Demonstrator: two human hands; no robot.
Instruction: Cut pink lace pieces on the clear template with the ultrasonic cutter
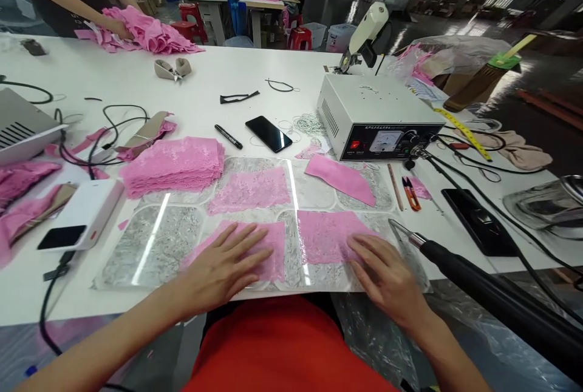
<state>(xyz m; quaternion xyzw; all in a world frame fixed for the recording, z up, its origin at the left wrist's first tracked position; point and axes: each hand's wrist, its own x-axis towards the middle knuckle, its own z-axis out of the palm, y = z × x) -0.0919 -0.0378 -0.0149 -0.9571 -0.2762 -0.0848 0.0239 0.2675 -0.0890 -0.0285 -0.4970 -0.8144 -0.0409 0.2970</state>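
My left hand (230, 264) lies flat with spread fingers on a pink lace piece (273, 249) near the table's front edge. My right hand (380, 264) rests its fingertips on the right side of another pink lace piece (323, 237). Both pieces lie on a clear-topped, grey patterned mat (155, 243). Behind them on the mat are a third lace piece (255, 189) and a smooth pink curved piece (341, 179). A stack of pink lace (173, 164) sits at the mat's back left.
A black pen-like tool (455, 270) with a metal tip juts in at the right. Behind it stand a white control box (378, 101), orange snips (410, 193) and a phone (478, 222). A white device (86, 213) with cables sits left. Across the table, a person handles pink fabric (155, 31).
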